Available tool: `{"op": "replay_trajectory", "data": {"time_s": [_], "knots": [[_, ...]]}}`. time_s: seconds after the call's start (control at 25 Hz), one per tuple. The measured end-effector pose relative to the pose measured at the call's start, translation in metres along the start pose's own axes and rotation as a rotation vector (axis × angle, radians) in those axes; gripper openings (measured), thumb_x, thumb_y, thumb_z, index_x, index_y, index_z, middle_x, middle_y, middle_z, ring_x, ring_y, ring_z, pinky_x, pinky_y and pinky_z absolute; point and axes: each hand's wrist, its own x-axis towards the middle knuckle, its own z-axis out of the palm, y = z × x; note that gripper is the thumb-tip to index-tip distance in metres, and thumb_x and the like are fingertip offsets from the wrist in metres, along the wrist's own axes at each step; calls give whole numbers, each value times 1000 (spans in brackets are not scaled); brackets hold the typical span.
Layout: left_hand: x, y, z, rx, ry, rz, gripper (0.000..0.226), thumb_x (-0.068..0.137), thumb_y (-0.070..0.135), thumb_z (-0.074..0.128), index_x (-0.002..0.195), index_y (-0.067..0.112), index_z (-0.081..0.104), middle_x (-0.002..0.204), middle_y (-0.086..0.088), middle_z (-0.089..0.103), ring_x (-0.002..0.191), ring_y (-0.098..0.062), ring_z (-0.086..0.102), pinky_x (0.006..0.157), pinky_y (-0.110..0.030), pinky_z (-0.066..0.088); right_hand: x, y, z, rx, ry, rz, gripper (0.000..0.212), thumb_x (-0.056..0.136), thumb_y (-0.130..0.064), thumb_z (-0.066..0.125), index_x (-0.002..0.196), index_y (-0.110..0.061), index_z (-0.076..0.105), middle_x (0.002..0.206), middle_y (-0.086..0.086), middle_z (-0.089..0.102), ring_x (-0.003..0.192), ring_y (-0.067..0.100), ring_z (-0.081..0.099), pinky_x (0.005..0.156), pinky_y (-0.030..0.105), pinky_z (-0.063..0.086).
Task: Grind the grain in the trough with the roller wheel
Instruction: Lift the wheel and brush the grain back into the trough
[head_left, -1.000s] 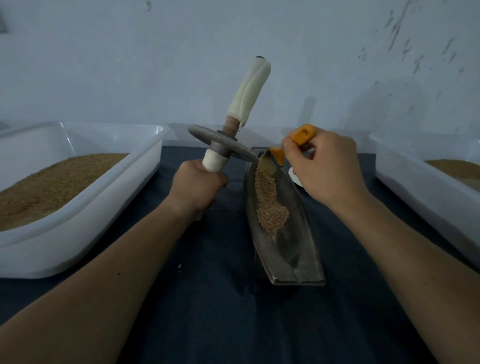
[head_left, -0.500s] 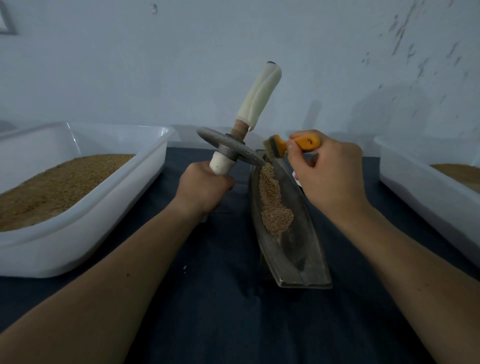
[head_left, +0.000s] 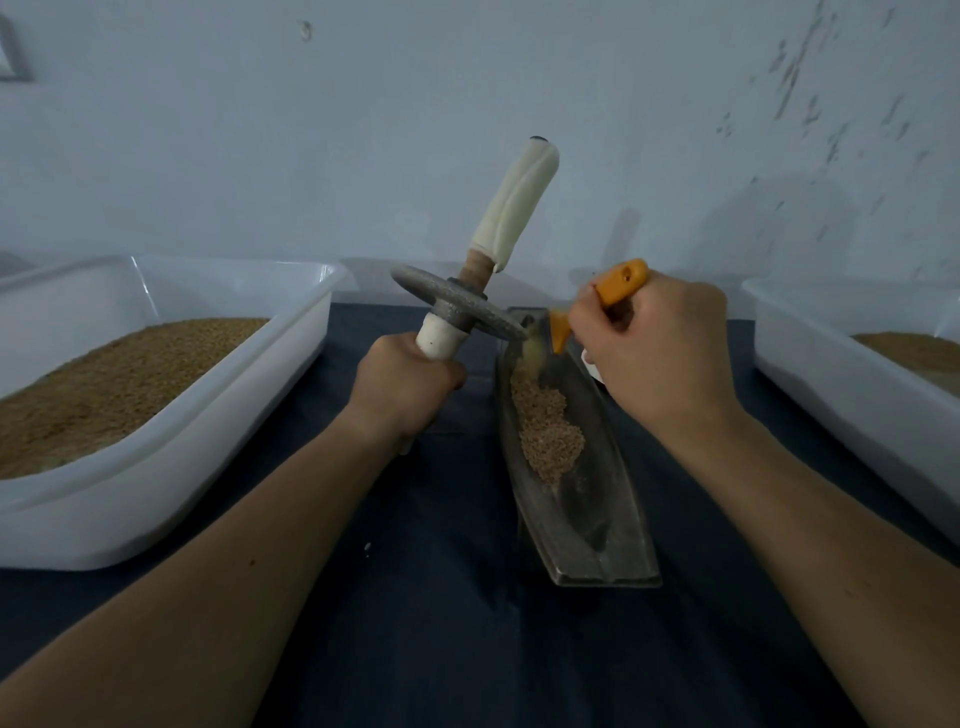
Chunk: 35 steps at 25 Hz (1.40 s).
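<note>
The left grip (head_left: 410, 384) curls tight round the lower handle of the roller (head_left: 457, 307), holding it tilted, wheel edge over the far end of the trough (head_left: 597, 530). The right grip (head_left: 660, 358) pinches an orange brush (head_left: 621, 283), bristles at the grain (head_left: 545, 431) heaped in the trough on the bench (head_left: 441, 649).
</note>
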Motion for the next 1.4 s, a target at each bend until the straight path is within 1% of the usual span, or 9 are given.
{"op": "replay_trajectory", "data": {"time_s": [0.24,0.4,0.56,0.68,0.84,0.92,1.04,1.16,1.4], "knots": [[2,-2,1,-5,-4,-6,16,59,24,71,69,15,61,54,-2,58,47,-20,53,51,-33,44,-10,3,13,51,-101,9,29,105,-31,56,92,-10,73,63,2,67,58,17,68,61,39,57],[2,-2,1,6,-15,1,17,60,24,71,71,16,62,54,-1,58,48,-19,54,52,-33,45,-10,9,19,-15,-165,41,34,103,-28,57,74,-14,65,58,-2,61,54,10,61,54,33,51],[1,-1,0,10,-20,2,19,60,24,71,74,14,63,55,-2,59,46,-19,54,50,-33,45,-5,4,12,-38,-127,53,50,96,-24,60,50,-22,41,40,-10,37,42,9,50,41,13,26],[-1,0,0,3,-20,1,17,61,23,70,72,15,61,54,-2,57,45,-19,52,50,-32,43,0,4,4,-8,-29,29,46,99,-24,57,54,-22,47,43,-11,45,42,8,52,45,12,32],[-2,1,0,-16,-19,-4,16,61,21,70,71,14,60,54,-2,56,44,-19,51,48,-31,43,-8,1,10,31,-160,52,37,104,-31,55,74,-13,65,58,0,64,54,13,66,56,35,55],[-2,1,0,-19,-19,-3,16,60,21,70,70,14,60,53,-1,56,43,-18,51,48,-30,42,-9,0,11,-2,-208,74,42,103,-31,55,65,-15,59,53,-2,59,49,9,60,50,29,49],[-2,1,0,-13,-20,4,15,62,21,70,69,15,58,53,-1,55,43,-17,50,48,-30,42,-1,-1,4,-31,-117,66,46,100,-28,57,55,-17,51,44,-8,48,38,7,47,44,20,34],[-2,1,1,-16,-21,6,15,62,20,71,69,15,59,53,-2,55,44,-17,50,48,-31,42,-1,-8,0,58,-60,26,41,101,-27,55,62,-16,61,48,-12,56,45,6,59,48,17,45],[-3,2,0,-34,-26,-9,15,66,17,71,73,12,59,53,-3,54,44,-17,50,47,-30,42,-3,-16,0,37,-90,40,41,96,-24,59,58,-15,49,42,-11,43,47,5,55,45,14,35]]}}
